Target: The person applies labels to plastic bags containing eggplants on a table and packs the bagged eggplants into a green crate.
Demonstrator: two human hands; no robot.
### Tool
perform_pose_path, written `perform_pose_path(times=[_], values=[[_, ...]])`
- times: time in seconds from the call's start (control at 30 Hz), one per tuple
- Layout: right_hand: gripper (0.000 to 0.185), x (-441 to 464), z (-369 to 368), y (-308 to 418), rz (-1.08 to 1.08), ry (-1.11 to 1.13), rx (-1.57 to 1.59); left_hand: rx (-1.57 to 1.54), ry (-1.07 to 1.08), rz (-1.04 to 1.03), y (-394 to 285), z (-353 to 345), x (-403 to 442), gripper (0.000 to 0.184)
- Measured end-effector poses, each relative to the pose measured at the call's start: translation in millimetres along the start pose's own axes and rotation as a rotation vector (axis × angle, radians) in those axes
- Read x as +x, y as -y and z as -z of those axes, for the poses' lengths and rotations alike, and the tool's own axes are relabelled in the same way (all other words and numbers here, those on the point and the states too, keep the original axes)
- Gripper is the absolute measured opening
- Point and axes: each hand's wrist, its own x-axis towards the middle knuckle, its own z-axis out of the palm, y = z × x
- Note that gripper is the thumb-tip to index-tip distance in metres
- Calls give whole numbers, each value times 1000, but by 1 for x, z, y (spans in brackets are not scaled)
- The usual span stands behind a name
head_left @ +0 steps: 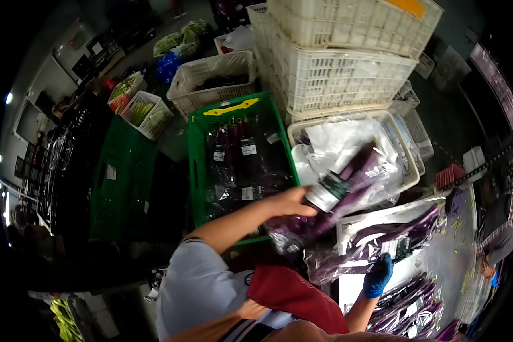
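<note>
My left hand (293,203), bare, is closed on a clear bag of long purple eggplants (347,185) with a white and green label. The bag hangs tilted beside the green crate (195,171). Lower right, my right hand (379,276), in a blue glove, grips the lower edge of another bag of eggplants (413,231) over a white tray (347,228). More bagged eggplants (413,308) lie just below that hand. Inside the green crate are several bagged eggplants (248,148) with white labels.
Stacked white crates (353,80) rise behind a white crate of clear plastic (407,171). Farther back stands another white crate (211,64). Green crates (117,188) are on the left, with small baskets of green vegetables (145,117) behind. A person (499,228) is at the right edge.
</note>
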Motion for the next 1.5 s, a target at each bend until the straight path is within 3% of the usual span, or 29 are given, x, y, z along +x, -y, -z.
perform_pose_path(times=[0.03,0.07,0.2,0.27,0.33,0.4,0.43,0.53,0.57,0.6,0.67,0.77,0.87,0.93,1.07,1.13,1.23,1.33,1.4,1.5], values=[[35,8,-15,-7,-23,-50,-143,125,-104,38,-10,30,-22,61],[41,13,-46,-17,0,-179,-34,242,-206,84,-18,59,-43,60],[45,28,-94,-50,-96,0,-116,361,-641,200,-50,157,-112,53],[45,30,-106,-63,-148,-20,-111,223,-705,146,-61,196,-147,50],[47,32,-119,-72,-172,-87,-91,217,-864,145,-87,215,-177,47],[48,38,-121,-79,-212,-69,-91,289,-971,8,-101,236,-206,44],[41,38,-129,-77,-236,-86,-120,308,-1006,-33,-107,244,-219,44],[27,38,-155,-69,-186,-102,-281,272,-1069,-80,-113,264,-250,43],[26,47,-140,-75,-60,-81,-343,248,-1081,-71,-115,266,-254,44],[24,50,-142,-68,-151,-65,-189,230,-1081,-56,-113,272,-259,45],[23,56,-153,-72,-40,-141,-196,200,-1062,-24,-110,273,-258,45],[21,60,-172,-75,-118,-74,-257,143,-965,-36,-99,273,-238,47],[21,60,-175,-94,-179,-69,-255,107,-826,121,-86,284,-205,48],[24,56,-190,-99,-275,-99,-177,53,-666,128,-77,291,-179,46],[35,52,-205,-120,-436,9,-108,6,-528,227,-24,319,-134,45],[40,49,-220,-136,-457,-40,-99,-1,-442,270,-14,328,-112,43],[50,48,-220,-161,-476,-29,-102,103,-311,322,4,368,-84,48],[56,41,-253,-188,-523,102,-6,322,-399,240,37,416,-69,49],[57,38,-277,-215,-568,103,-47,808,-442,425,88,455,-69,44],[49,44,-291,-262,-746,194,39,1009,-529,470,83,447,-65,45]])
